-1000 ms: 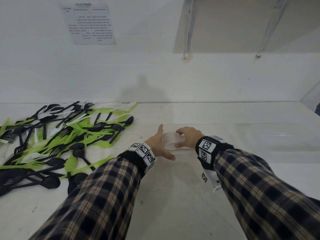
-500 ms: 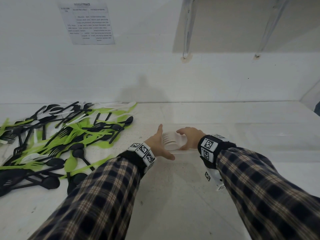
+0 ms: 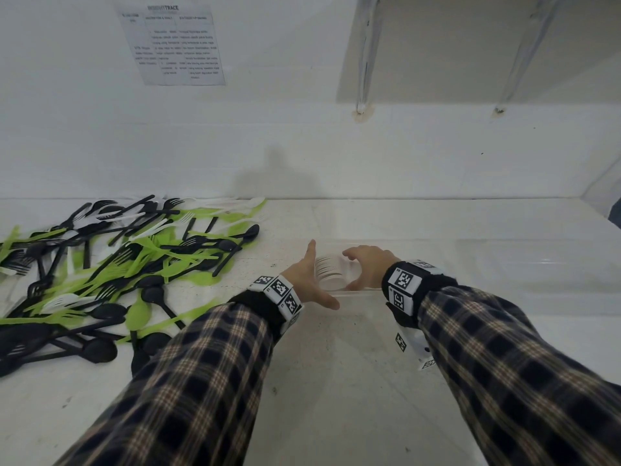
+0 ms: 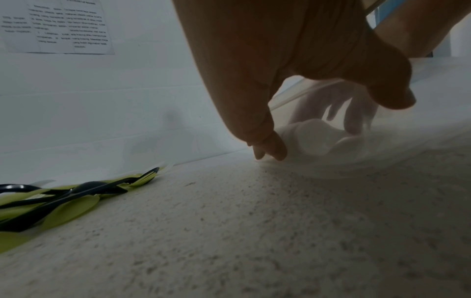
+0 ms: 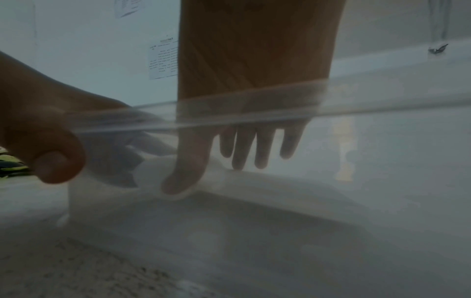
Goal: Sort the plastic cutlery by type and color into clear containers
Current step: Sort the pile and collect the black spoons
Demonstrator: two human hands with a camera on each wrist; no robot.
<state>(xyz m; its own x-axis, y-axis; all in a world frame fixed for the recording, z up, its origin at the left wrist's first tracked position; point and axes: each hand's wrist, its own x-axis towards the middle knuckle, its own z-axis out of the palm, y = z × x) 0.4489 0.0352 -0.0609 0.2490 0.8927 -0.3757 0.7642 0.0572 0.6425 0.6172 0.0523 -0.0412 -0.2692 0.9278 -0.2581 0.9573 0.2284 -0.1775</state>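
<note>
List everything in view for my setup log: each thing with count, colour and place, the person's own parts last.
Cutlery pile: too many to count; black, lime green and white forks and spoons; left on the table.
Clear bin: one, transparent, right of centre on the table.
Stack of clear cups: one stack, clear, inside the bin's left end.
Instruction sheet: one, white, on the wall.
Table: one, white, speckled.
Left hand: fingers straight, against the bin's left end.
Right hand: inside the bin, fingers curled over the cups.
Wrist bands: two, black with white markers.
</note>
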